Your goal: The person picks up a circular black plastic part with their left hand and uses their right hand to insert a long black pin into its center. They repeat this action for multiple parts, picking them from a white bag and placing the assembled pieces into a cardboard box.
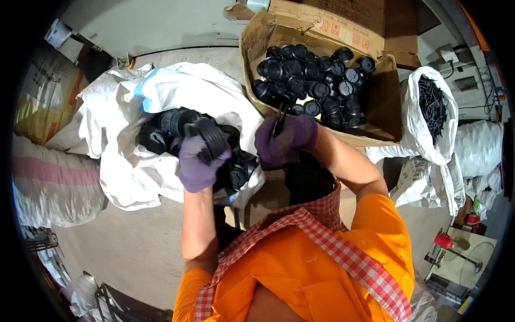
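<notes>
My left hand (199, 165), in a purple glove, is closed round a black ribbed round cap (208, 137), slightly blurred. It is over an open white woven sack (129, 155) that holds several more black round parts (177, 122). My right hand (283, 140), gloved the same way, grips a thin black strip-like piece (279, 117) that sticks up between the fingers; its exact kind does not show. That hand is beside the near left corner of a cardboard box (394, 107) filled with black round caps (316, 80).
Right of the box stands a white sack (455, 107) of thin black sticks (432, 104). Stuffed woven sacks (59, 185) line the left side. A light panel (155, 24) is at the back. A small table (472, 252) with a red-handled device (444, 240) stands lower right.
</notes>
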Tool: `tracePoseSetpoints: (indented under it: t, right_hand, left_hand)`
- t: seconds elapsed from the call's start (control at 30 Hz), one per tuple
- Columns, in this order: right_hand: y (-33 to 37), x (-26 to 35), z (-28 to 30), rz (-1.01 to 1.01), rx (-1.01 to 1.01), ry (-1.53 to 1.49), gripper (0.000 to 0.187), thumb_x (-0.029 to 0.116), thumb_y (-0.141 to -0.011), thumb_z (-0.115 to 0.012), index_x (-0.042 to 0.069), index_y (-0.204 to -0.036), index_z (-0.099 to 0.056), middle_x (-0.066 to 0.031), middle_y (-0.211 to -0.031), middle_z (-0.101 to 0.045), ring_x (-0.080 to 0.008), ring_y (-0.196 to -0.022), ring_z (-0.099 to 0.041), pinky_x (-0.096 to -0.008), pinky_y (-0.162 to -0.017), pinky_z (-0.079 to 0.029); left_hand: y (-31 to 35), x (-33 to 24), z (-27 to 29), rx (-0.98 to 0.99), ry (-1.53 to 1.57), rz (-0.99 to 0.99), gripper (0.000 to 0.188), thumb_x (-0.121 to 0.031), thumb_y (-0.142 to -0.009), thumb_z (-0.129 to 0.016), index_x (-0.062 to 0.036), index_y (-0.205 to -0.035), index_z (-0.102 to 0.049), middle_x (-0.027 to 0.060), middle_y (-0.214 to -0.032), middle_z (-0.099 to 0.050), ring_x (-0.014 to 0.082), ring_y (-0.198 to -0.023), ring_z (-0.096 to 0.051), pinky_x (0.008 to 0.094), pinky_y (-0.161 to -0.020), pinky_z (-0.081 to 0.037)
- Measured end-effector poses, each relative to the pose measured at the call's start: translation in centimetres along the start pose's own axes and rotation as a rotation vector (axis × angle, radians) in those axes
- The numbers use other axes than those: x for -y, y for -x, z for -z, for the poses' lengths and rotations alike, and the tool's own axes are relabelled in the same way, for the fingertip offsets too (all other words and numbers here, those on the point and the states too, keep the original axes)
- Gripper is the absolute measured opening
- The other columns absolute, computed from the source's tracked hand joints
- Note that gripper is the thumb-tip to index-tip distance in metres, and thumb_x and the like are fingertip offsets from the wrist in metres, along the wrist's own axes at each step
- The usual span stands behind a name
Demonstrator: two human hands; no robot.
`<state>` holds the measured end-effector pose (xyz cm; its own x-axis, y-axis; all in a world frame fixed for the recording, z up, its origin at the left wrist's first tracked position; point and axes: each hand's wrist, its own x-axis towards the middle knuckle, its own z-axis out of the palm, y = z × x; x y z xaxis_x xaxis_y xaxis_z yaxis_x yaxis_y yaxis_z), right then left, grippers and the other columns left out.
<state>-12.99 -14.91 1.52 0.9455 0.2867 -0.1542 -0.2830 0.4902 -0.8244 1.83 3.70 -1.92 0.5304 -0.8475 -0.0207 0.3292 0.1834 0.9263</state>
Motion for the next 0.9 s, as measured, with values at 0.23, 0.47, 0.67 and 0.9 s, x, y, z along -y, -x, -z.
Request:
tracePoseSetpoints:
  t: [0.23, 0.47, 0.67, 0.9]
  right_hand:
    - [-6.6, -1.2, 2.4, 0.785, -0.408, 0.32, 0.012, 0.02, -0.081, -0.057, 0.01, -0.075, -0.055, -0.0043, -0.071, -0.055, -0.0204, -0.069, -0.057, -0.0304, -0.083, -0.047]
    - [-7.7, -0.9, 9.1, 0.441, -0.904, 1.611, 0.018, 0.016, -0.073, -0.061, 0.009, -0.089, -0.065, -0.0107, -0.085, -0.062, -0.0319, -0.076, -0.061, -0.0385, -0.068, -0.049]
    - [-4.3, -7.8, 27.2, -0.425, -1.019, 1.622, 0.033, 0.023, -0.084, -0.052, 0.005, -0.108, -0.065, -0.019, -0.114, -0.061, -0.034, -0.104, -0.06, -0.0431, -0.088, -0.048]
    - [-4.2, -10.5, 27.2, -0.553, -0.83, 1.5, 0.031, 0.025, -0.086, -0.047, 0.007, -0.1, -0.068, -0.0188, -0.106, -0.064, -0.0345, -0.099, -0.062, -0.0418, -0.085, -0.05]
  left_hand:
    - [-0.2, 1.8, -1.3, 0.077, -0.655, -0.378, 0.046, -0.001, -0.07, -0.069, -0.004, -0.115, -0.061, 0.0138, -0.115, -0.06, 0.0243, -0.105, -0.058, 0.0326, -0.091, -0.045]
    - [-2.0, -2.3, -3.2, -0.242, -1.214, -0.42, 0.048, 0.002, -0.063, -0.058, -0.0066, -0.11, -0.064, 0.0169, -0.094, -0.058, 0.0322, -0.088, -0.057, 0.037, -0.084, -0.046]
    - [-2.7, -3.1, 2.1, -0.689, -1.513, -0.275, 0.059, -0.013, -0.066, -0.068, -0.0117, -0.124, -0.056, 0.026, -0.134, -0.041, 0.0434, -0.12, -0.041, 0.049, -0.1, -0.035]
    - [-3.2, -1.7, 2.0, -0.52, -1.521, -0.423, 0.061, -0.023, -0.073, -0.074, -0.0084, -0.127, -0.051, 0.0291, -0.139, -0.033, 0.0469, -0.129, -0.03, 0.0525, -0.105, -0.029]
